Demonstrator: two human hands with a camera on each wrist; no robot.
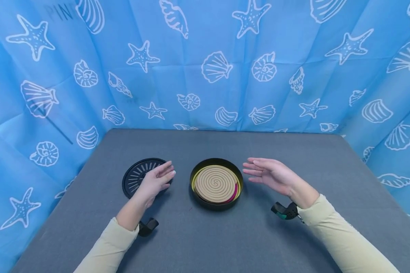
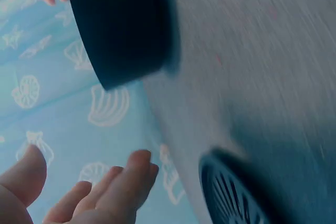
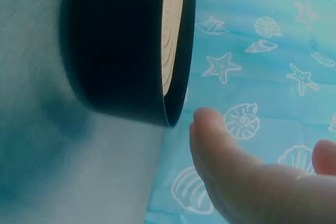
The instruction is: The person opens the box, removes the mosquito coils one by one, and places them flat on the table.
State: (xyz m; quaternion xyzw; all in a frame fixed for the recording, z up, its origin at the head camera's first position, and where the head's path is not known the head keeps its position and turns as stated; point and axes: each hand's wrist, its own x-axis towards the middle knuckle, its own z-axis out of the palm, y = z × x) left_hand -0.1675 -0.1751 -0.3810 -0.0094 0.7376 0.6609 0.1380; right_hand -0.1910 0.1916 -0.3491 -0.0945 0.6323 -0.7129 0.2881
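In the head view a round black tin (image 1: 217,206) sits mid-table, holding a tan mosquito coil (image 1: 215,183). Yellow and magenta pieces show around the coil's edge inside the tin. To its left lies a round black slotted lid (image 1: 134,178), also partly seen in the left wrist view. My left hand (image 1: 154,182) hovers over the lid's right part, fingers fairly straight and holding nothing. On the other side of the tin, my right hand (image 1: 271,176) is held in the air with extended fingers pointing toward it, apart from the rim.
A grey cloth-covered table (image 1: 205,242) lies under everything. Blue curtains (image 1: 191,76) printed with shells and starfish hang behind it and along both sides. Dark wrist straps (image 1: 147,227) hang below both forearms.
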